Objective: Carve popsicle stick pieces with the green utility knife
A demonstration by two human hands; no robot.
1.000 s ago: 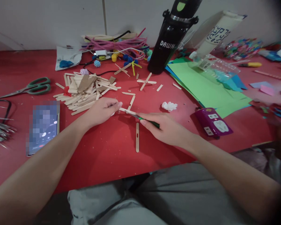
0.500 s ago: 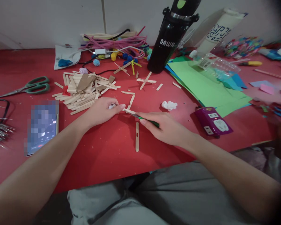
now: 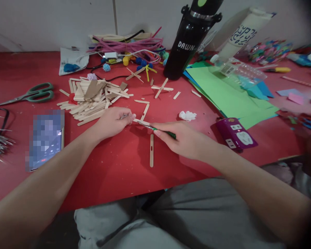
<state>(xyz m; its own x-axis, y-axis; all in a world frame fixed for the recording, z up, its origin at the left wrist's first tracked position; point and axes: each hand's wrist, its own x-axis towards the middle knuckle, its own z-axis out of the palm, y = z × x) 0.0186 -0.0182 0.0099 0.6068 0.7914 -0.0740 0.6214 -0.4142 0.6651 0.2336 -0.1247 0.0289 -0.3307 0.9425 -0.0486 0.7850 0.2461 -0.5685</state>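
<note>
My left hand (image 3: 113, 121) pinches one end of a wooden craft stick (image 3: 138, 121), held level just above the table. Something small and shiny, too unclear to name, shows by its fingers. My right hand (image 3: 182, 139) is wrapped round the green and black handle of a craft knife (image 3: 169, 133), and the blade lies against the stick. Below them, a craft stick with a slot cut in its middle (image 3: 151, 152) lies on the red table. Broken stick pieces (image 3: 145, 111) lie just beyond the hands.
A pile of craft sticks (image 3: 90, 103) spreads behind my left hand. Scissors (image 3: 33, 94) and a phone (image 3: 46, 141) lie at left. A black bottle (image 3: 182, 48) stands at the back. Green paper (image 3: 228, 93), crumpled tissue (image 3: 187, 116) and a purple power adapter (image 3: 235, 135) are at right.
My left hand and the stick have shifted very slightly left, and more of the knife blade shows along the stick. Both hands keep their grips.
</note>
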